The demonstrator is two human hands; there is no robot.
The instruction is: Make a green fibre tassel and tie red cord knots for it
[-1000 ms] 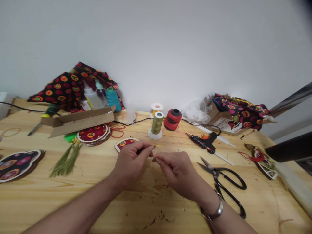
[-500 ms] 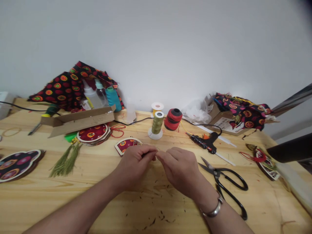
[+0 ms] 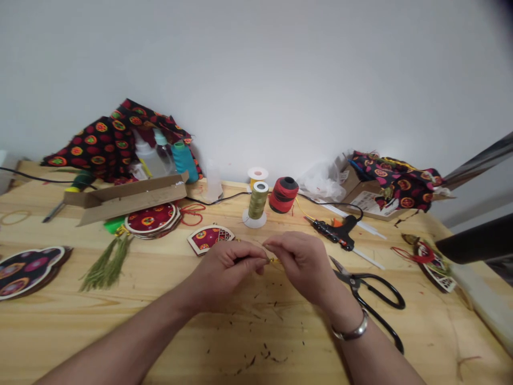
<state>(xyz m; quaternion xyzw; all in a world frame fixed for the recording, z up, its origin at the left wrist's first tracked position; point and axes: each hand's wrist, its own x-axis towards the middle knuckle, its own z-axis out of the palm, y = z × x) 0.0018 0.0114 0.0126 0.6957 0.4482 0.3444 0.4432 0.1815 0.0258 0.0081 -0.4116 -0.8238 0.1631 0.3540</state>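
The left hand (image 3: 230,267) and the right hand (image 3: 304,261) are meeting fingertip to fingertip just above the wooden table (image 3: 120,315), both pinching a short yellow thread (image 3: 274,260). The thread is running left to right between the 2 grips, showing closest to the right hand's fingers. Black scissors (image 3: 355,283) are lying just right of that hand, and a fan-shaped ornament (image 3: 208,237) is lying just beyond the left.

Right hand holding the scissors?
No, the scissors lie on the table beside the right hand, which pinches a small yellow piece with the left hand.
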